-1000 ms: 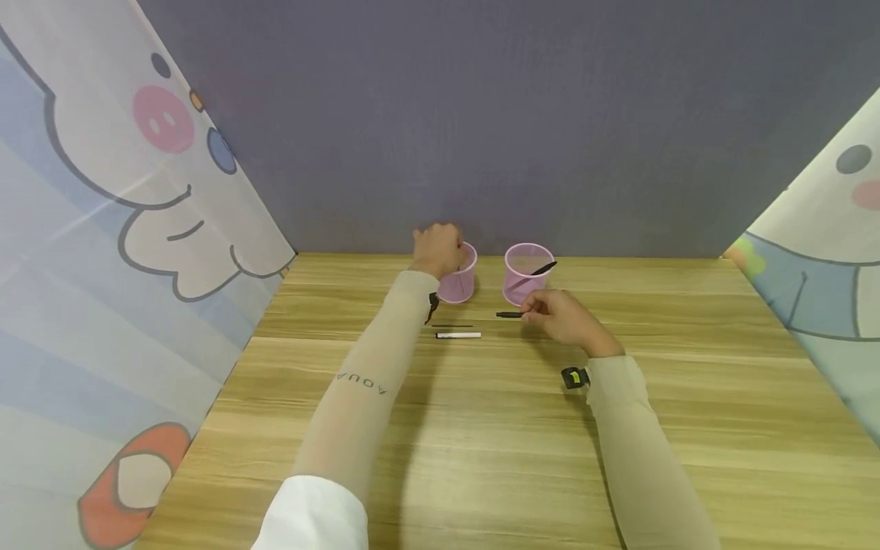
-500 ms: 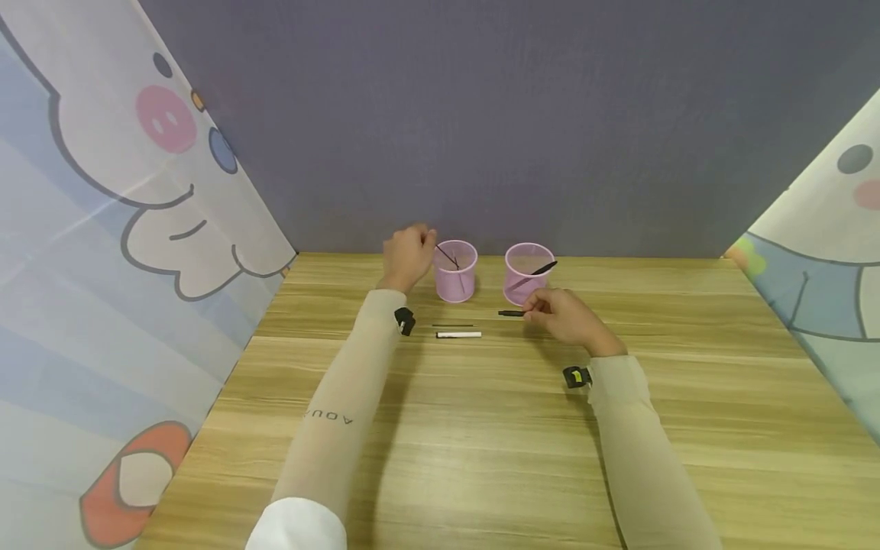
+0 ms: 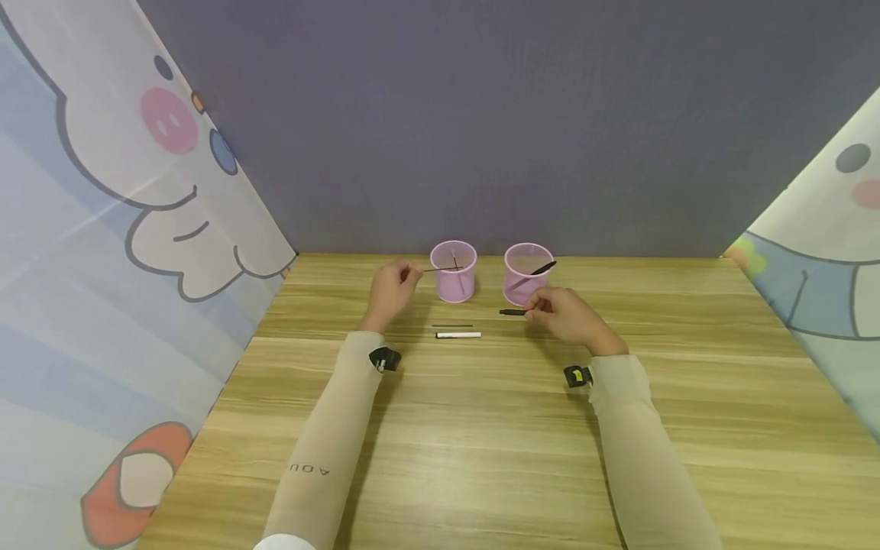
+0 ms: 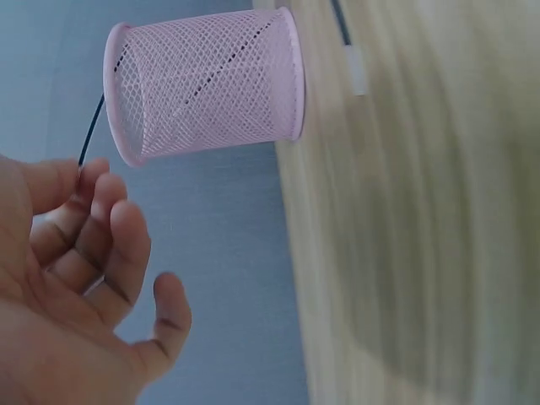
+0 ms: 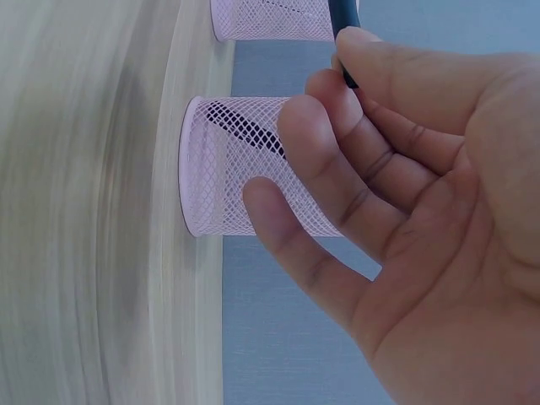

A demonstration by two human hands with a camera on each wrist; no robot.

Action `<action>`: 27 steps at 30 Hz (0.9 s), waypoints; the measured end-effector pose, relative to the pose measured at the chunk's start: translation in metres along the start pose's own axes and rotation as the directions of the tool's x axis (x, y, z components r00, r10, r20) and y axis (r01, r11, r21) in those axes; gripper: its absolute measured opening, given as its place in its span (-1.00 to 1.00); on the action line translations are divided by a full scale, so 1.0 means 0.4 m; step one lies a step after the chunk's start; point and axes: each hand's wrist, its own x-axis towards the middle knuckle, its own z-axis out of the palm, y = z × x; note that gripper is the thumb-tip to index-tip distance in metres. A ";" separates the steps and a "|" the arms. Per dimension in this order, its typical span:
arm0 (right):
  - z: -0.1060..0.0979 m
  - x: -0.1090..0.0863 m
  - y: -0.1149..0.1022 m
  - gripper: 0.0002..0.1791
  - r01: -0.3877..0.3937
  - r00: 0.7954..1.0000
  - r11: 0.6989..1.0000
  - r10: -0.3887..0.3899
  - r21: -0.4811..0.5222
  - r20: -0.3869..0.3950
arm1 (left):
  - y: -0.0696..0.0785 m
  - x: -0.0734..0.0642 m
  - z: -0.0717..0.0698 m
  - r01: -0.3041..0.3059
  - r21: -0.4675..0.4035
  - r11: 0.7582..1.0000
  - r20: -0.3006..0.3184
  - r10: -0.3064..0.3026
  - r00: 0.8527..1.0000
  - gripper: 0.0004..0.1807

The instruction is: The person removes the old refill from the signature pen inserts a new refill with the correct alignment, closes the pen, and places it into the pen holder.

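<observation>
My left hand (image 3: 392,292) pinches one end of a thin black stick (image 3: 435,270), like a pen refill, between thumb and forefinger. The stick's other end lies over the rim of the left pink mesh pen holder (image 3: 455,286), where another thin dark stick leans inside. Further right, my right hand (image 3: 565,315) pinches a black pen (image 3: 512,312) between thumb and fingertips, just in front of the right pink mesh pen holder (image 3: 519,292). That holder has a black pen (image 3: 545,268) slanting out of it. In the right wrist view the held pen (image 5: 342,17) shows only partly.
In front of the left holder, a thin dark stick (image 3: 452,325) and a white pen with a black end (image 3: 458,334) lie on the wooden table (image 3: 481,443). A dark grey wall (image 3: 509,122) rises behind both holders. Printed cloths (image 3: 89,252) hang at the sides.
My left hand has drawn back left and toward me from above the left holder. The thin stick it pinches has tipped from slanted to nearly level. The right hand has hardly moved.
</observation>
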 end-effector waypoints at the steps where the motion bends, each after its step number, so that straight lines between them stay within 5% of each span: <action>1: 0.000 0.001 0.001 -0.97 0.001 1.000 1.000 -0.001 -0.002 -0.001 | -0.006 -0.006 0.000 -0.007 -0.017 1.000 0.010 0.007 1.000 -0.78; 17: -0.007 -0.005 0.008 -0.90 0.001 1.000 0.999 -0.002 -0.037 -0.009 | -0.026 -0.078 0.016 0.045 -0.192 0.980 0.181 -0.010 0.983 -0.80; 27: -0.008 -0.006 0.012 -0.89 0.009 1.000 0.999 -0.010 -0.043 -0.013 | -0.016 -0.089 0.034 0.060 -0.200 0.978 0.279 -0.002 0.960 -0.74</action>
